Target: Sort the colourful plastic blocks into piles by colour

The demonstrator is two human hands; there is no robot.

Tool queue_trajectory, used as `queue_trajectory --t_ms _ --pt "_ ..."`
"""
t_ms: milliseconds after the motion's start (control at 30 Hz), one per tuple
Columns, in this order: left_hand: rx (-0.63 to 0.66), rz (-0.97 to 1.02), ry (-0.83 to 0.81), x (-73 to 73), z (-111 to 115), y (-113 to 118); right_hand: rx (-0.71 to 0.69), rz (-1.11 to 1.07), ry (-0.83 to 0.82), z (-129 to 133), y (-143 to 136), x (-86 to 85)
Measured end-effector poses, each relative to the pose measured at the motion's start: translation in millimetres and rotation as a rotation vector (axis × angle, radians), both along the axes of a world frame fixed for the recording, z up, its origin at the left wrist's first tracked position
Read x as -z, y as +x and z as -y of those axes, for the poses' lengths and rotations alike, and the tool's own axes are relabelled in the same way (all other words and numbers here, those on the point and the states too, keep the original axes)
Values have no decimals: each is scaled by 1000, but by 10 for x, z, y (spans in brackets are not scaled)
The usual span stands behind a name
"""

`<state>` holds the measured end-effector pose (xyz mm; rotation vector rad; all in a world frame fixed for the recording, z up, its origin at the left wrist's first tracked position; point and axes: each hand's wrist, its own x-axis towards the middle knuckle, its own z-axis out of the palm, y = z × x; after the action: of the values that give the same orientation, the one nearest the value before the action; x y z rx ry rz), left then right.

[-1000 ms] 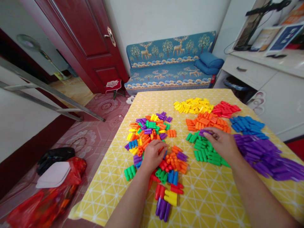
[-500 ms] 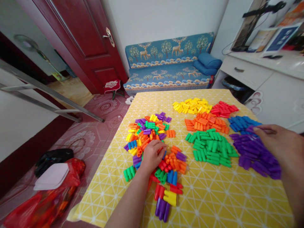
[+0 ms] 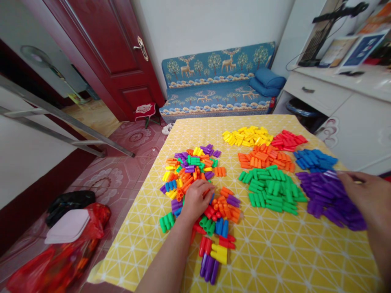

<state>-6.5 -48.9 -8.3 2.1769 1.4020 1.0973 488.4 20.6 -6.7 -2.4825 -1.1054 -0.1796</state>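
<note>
My left hand (image 3: 199, 199) rests with curled fingers on a mixed heap of bullet-shaped plastic building blocks (image 3: 192, 171) in several colours. A blue block shows by its fingertips; what the fingers enclose is hidden. At the right, my right hand (image 3: 359, 189) is pinched at the upper edge of the purple block pile (image 3: 328, 199). A slightly blurred purple block (image 3: 331, 174) shows at its fingertips. Beside that pile lie the green blocks (image 3: 271, 189) and the blue blocks (image 3: 314, 159).
Farther back on the yellow tablecloth (image 3: 259, 252) are piles of orange blocks (image 3: 265, 158), yellow blocks (image 3: 249, 136) and red blocks (image 3: 288, 140). A blue sofa (image 3: 214, 95) stands beyond the table, a white cabinet (image 3: 351, 110) at the right. Bags (image 3: 61, 260) lie on the floor at left.
My right hand has moved right and slightly down, from beside the blue pile to the purple pile's upper edge. My left hand has stayed in place on the mixed heap.
</note>
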Motion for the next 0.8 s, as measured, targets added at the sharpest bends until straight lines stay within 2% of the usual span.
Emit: queue_trajectory --t_ms 167,200,267,333,400,433,500,600,700,800 --pt "-2 -6 -1 12 -1 -4 37 -26 -108 67 -131 -63" --pt "-1 -6 -1 12 0 -5 33 -20 -77 95 -188 -87" --pt "2 -6 0 11 2 -4 -5 32 89 155 -358 -148" --pt "3 -7 -2 10 2 -3 -136 90 323 213 -623 -217" --pt "1 1 -3 12 -1 -2 -407 52 490 276 -988 -274" --pt "2 8 -4 14 -3 -3 -578 -31 516 316 -1200 -291" --pt "5 30 -6 18 -6 -6 -889 -193 448 430 -1652 -295" --pt "2 89 -17 14 -1 -12 -1183 -262 175 691 -2284 -227" --pt "-16 169 -24 -23 21 -14 -1340 -223 -103 951 -2718 -109" --pt "-21 249 -31 -96 53 -16 -1363 -217 -221 1024 -2942 8"
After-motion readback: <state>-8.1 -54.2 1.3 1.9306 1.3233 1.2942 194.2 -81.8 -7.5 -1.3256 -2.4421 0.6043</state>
